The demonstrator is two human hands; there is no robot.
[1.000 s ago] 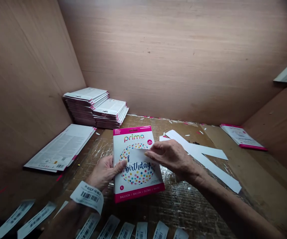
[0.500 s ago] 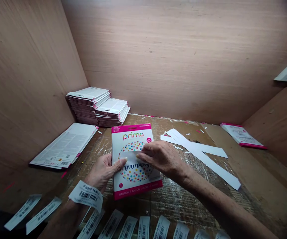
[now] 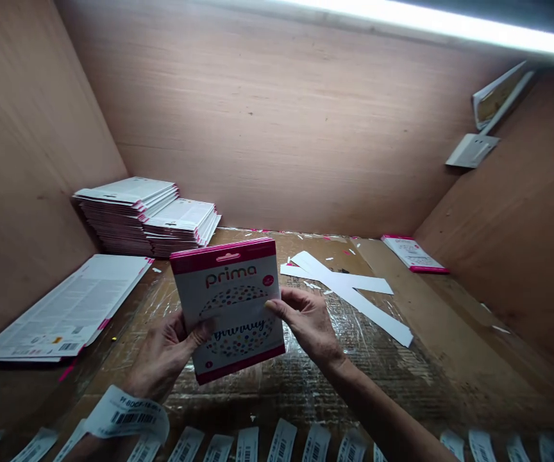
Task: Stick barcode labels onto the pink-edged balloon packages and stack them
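Note:
A small stack of pink-and-white "prima" balloon packets (image 3: 231, 273) is held up before me, front face towards me and tilted. What looks like a white paper strip (image 3: 233, 312) crosses its printed dotted balloon. My left hand (image 3: 161, 353) grips the lower left edge, thumb on the front and fingers mostly hidden behind. On the right edge, my right hand (image 3: 310, 324) pinches with its thumb over the strip's end. A barcode sticker (image 3: 127, 414) is stuck round my left wrist.
Stacked packets (image 3: 127, 218) stand at back left, with more lying face down (image 3: 70, 308) nearer. Crossed white paper strips (image 3: 354, 292) lie right of centre. Another packet pile (image 3: 416, 253) sits by the right wall. Barcode stickers (image 3: 281, 439) hang along the front edge.
My right hand has moved from the packet's front to its right edge. The packets are raised more upright, showing the stack's top edges. The view has tilted up and shifted right.

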